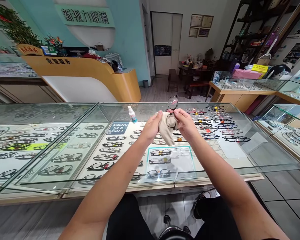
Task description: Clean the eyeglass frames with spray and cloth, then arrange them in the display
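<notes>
Over the glass counter, my right hand (186,122) pinches a pair of dark-framed glasses (173,102) near the bridge. The glasses are turned on end, one lens above the other. A beige cleaning cloth (167,131) is gripped in my left hand (151,126), its loose end hanging down. The cloth lies against the lower lens and partly covers it. Farther back on the counter top, to the left of my hands, stands a white spray bottle (132,115) with a blue label.
Below the glass top of the display case (214,165), several rows of eyeglass frames (160,152) are laid out. A second glass case (40,116) adjoins on the left. Beyond are a wooden reception desk (126,85), a bench (173,78) and more cases (242,90) at right.
</notes>
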`<state>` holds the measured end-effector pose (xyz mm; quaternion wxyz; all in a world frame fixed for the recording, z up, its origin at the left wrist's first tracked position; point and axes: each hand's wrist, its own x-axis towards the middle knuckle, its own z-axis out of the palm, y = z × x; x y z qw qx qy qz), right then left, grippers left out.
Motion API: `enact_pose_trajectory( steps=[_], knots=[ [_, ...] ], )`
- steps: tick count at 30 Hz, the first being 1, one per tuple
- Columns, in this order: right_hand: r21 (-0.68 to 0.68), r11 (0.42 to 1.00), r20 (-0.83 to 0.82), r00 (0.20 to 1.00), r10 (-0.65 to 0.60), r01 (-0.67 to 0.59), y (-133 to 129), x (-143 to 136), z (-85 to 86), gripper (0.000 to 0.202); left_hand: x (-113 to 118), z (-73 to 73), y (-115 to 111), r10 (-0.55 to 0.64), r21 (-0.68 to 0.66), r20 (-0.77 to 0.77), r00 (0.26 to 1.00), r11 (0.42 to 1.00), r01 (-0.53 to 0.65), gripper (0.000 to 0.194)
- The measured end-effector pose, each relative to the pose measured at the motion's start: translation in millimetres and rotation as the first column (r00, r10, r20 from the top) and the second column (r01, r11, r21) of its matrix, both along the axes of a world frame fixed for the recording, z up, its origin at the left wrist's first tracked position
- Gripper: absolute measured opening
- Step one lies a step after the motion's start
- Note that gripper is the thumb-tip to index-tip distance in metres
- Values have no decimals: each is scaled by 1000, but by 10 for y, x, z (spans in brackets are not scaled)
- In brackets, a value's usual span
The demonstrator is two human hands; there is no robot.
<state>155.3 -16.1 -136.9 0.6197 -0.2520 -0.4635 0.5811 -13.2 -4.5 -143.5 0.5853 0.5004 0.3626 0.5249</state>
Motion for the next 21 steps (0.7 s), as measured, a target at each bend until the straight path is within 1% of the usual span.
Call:
enact_pose_trajectory(
  steps=[2,4,6,8,11,15,21],
  knots=[
    [44,999,35,999,-29,27,2,29,17,47,-42,36,26,66,-26,57,996,998,-65,69],
    [94,994,100,993,-57,48,6,50,17,44,-84,91,39,105,-27,128,986,994,-103,64],
    [134,990,171,984,-58,35,9,58,0,43,-117,146,40,102,-13,189,977,995,-101,61],
    [159,987,237,971,-29,-9,10,55,-22,43,-140,189,33,66,0,210,975,998,-68,60],
    [175,983,298,954,1,-56,8,39,-44,41,-161,223,20,-8,31,194,981,1000,2,65],
    [164,984,295,955,17,-68,6,37,-44,41,-195,228,19,-71,52,145,987,997,64,70],
    [179,979,337,941,36,-101,18,70,-59,41,-237,202,42,-74,66,26,997,995,72,75]
  ],
)
